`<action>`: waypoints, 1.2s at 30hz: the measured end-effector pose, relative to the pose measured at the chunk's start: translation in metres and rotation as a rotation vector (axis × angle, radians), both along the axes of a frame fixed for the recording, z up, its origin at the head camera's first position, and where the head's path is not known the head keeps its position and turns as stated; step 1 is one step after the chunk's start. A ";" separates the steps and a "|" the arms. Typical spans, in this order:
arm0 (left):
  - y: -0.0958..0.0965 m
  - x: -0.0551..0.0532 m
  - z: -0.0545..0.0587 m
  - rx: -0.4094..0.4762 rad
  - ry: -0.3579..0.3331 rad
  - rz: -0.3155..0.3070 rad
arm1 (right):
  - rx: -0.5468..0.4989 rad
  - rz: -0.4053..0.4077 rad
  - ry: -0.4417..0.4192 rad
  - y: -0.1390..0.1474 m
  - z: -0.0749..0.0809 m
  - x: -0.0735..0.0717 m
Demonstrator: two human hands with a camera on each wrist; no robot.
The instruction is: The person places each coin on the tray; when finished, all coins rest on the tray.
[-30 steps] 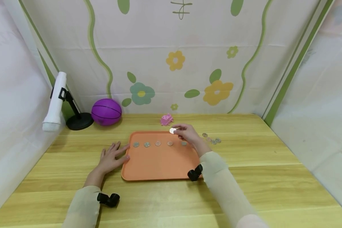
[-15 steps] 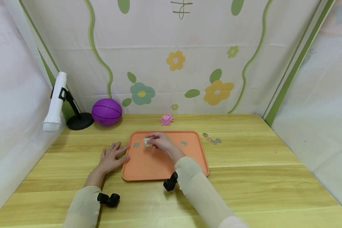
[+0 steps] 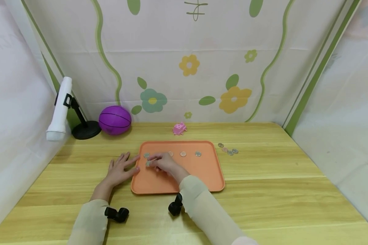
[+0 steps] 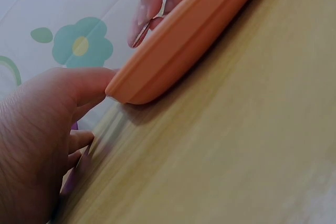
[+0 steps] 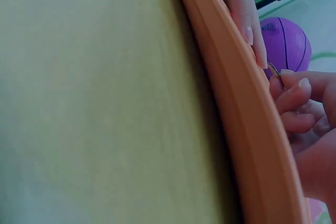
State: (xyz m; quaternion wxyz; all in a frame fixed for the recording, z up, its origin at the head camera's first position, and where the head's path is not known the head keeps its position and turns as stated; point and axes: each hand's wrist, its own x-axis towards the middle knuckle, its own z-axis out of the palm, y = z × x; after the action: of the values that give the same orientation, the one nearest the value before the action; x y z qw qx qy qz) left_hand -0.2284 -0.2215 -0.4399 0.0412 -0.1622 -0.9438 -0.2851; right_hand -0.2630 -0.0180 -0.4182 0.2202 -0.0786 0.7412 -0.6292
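An orange tray lies on the table with a row of coins along its upper part. My right hand pinches a silver coin between thumb and fingers, low over the tray's left side. Just above it in the head view lies another silver coin. Further right in the row are a copper-coloured coin and a silver one; my right hand covers part of the row. With fingers spread, my left hand rests on the table and touches the tray's left rim. The right wrist view shows the pinched coin edge-on.
Several loose coins lie on the table right of the tray. Behind it stands a small pink toy. A purple ball and a white cylinder on a black stand occupy the back left. A floral cloth hangs behind.
My right hand has carried the coin leftward from above the tray's back edge, then down and nearer to me, at the tray's left side. My left hand stays in place.
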 end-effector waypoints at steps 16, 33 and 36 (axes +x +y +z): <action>0.001 0.001 0.003 -0.002 -0.008 -0.002 | 0.152 0.012 0.139 -0.010 -0.001 0.006; 0.002 0.001 0.002 0.002 -0.021 0.009 | 0.089 0.128 0.199 0.004 0.001 0.007; 0.002 0.001 0.002 0.002 -0.020 0.008 | 0.032 0.117 0.170 0.017 0.005 0.005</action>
State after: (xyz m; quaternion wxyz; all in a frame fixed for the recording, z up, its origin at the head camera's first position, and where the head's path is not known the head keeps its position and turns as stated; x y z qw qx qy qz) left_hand -0.2279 -0.2192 -0.4376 0.0330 -0.1555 -0.9446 -0.2873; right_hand -0.2582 -0.0015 -0.4127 0.1940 -0.1712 0.7613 -0.5945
